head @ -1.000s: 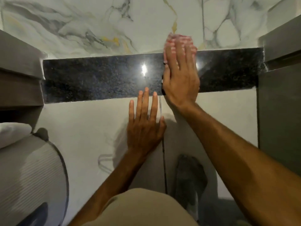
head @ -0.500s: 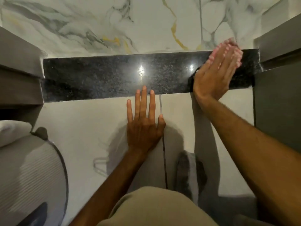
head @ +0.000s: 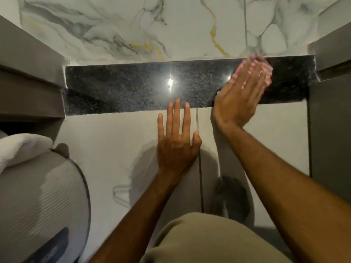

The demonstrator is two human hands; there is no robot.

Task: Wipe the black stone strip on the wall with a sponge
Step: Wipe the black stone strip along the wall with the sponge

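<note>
A glossy black speckled stone strip (head: pixel 123 90) runs across the wall between marble tile above and plain white tile below. My right hand (head: pixel 239 95) presses a pink sponge (head: pixel 265 62) flat against the strip's right part; only the sponge's edges show past my fingertips. My left hand (head: pixel 176 141) lies flat on the white tile just under the strip, fingers spread, its fingertips touching the strip's lower edge. It holds nothing.
Grey cabinet sides stand at the left (head: pixel 28 76) and right (head: pixel 330 111) ends of the strip. A ribbed white rounded object (head: pixel 38 196) with a white cloth (head: pixel 17 149) on it sits at lower left. My beige-clad knee (head: pixel 209 240) is at the bottom.
My right hand slid the sponge rightward along the strip, from its middle to near its right end, then back a little to the left. My left hand stayed where it was.
</note>
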